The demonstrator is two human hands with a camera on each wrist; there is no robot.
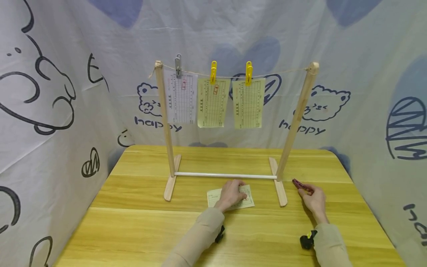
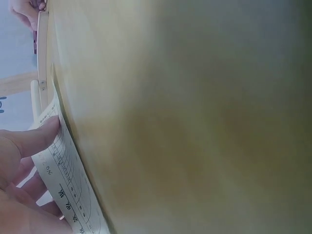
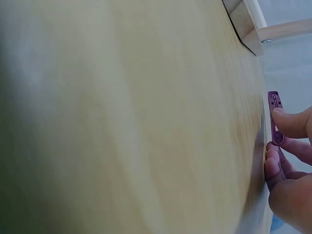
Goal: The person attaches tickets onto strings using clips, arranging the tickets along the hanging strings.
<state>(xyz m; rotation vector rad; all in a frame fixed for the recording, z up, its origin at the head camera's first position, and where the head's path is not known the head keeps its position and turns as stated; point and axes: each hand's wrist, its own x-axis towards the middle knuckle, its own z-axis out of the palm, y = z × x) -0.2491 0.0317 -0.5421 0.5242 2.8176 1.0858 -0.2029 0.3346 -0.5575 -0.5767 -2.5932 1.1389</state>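
My left hand [image 1: 231, 194] is at a pale yellow printed slip [image 1: 214, 196] lying on the table in front of the rack. In the left wrist view its thumb [image 2: 46, 131] lies on the slip's printed face, and the other fingers reach behind the edge, gripping the paper. To the right of the rack's foot, my right hand [image 1: 314, 200] holds a dark red clothes peg [image 1: 299, 184]. The right wrist view has that peg [image 3: 275, 117] pinched between thumb and fingers, close over the tabletop.
A wooden rack [image 1: 298, 122] with a white crossbar [image 1: 225, 175] carries a string [image 1: 283, 72]. From it hang a white slip [image 1: 181, 100] on a grey peg [image 1: 178, 66] and two yellow slips [image 1: 213, 105] on yellow pegs [image 1: 248, 73]. Printed cloth surrounds the table [image 1: 133, 237].
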